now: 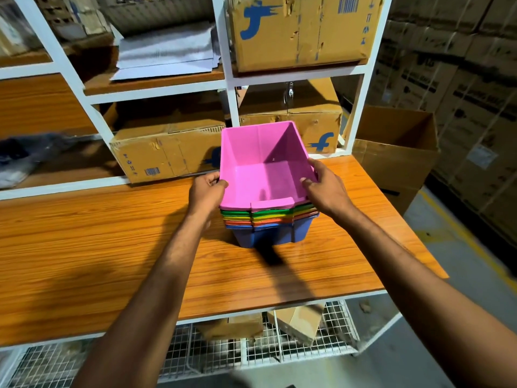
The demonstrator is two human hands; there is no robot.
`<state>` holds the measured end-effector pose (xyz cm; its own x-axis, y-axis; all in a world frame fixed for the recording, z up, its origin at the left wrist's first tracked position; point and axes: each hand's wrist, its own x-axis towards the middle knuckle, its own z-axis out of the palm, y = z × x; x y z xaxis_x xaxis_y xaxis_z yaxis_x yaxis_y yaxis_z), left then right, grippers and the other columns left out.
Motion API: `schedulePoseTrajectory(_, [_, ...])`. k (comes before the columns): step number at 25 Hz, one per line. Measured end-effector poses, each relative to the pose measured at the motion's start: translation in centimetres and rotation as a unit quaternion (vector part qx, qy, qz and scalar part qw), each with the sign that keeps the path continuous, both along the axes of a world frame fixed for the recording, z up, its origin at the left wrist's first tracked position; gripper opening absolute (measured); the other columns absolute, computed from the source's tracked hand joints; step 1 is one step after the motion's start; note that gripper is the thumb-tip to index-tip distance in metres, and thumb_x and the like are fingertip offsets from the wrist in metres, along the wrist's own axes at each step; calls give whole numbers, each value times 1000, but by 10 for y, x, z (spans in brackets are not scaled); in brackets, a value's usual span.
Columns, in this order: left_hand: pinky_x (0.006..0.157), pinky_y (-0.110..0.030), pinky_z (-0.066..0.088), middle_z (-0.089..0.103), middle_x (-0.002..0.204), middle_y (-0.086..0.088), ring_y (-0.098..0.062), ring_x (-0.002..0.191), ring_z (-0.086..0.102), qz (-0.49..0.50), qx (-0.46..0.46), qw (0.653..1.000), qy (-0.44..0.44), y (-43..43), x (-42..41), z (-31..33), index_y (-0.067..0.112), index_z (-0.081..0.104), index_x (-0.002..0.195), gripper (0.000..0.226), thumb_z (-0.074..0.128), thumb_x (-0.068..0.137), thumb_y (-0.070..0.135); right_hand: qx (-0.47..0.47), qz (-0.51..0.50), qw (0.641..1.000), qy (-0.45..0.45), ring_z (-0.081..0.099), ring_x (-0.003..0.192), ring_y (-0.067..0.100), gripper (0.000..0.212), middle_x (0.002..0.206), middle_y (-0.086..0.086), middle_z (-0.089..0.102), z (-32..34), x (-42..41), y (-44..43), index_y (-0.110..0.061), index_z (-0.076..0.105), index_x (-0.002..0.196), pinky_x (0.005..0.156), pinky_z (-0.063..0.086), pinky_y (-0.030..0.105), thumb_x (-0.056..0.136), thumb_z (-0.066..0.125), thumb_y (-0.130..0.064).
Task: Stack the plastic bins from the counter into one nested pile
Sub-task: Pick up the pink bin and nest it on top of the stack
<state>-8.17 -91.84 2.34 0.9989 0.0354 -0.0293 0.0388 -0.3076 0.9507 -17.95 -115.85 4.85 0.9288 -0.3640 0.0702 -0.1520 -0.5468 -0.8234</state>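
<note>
A pink plastic bin sits on top of a nested pile on the wooden counter. Under it show the rims of green, yellow and orange bins, with a blue bin at the bottom. My left hand grips the pink bin's left rim, fingers curled over the edge. On the right rim my right hand holds the same bin, thumb inside the wall. The pink bin is empty inside.
White shelving rises behind the counter with cardboard boxes close behind the pile and a larger box above. An open carton stands to the right past the counter's edge. Wire mesh baskets lie under the counter.
</note>
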Motion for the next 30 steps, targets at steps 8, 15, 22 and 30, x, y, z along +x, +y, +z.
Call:
schedulePoseTrajectory(8, [89,-35,58,65,138,-3,-20,116,67,-53,22,998,4,10,-11,1,23,53,147,46,55,101,23,-14,-21,999,27,63,122,28,60,148,9,57,-1,-11,13,-15,40,155,95,58,46,97,56,-16])
schedulePoseTrajectory(15, [95,-27,46,62,136,2,-16,123,59,-4,0,999,-51,38,-61,4,20,50,147,45,55,102,26,-14,-110,989,-93,52,133,22,48,147,5,55,-5,-64,40,-17,50,146,104,48,42,100,56,-30])
schedulePoseTrajectory(22, [103,-32,44,52,147,3,-7,125,45,-114,3,993,39,33,-102,-25,14,42,153,58,46,97,-3,65,-86,994,34,61,117,30,53,130,9,64,-26,-103,58,-19,51,142,92,56,53,91,56,-7])
schedulePoseTrajectory(30, [99,-33,46,57,142,6,-14,128,52,-113,20,991,66,31,-95,-19,21,50,146,59,45,93,-6,16,-8,997,71,62,116,32,72,129,11,63,-26,-102,46,-32,45,146,83,61,55,83,53,2])
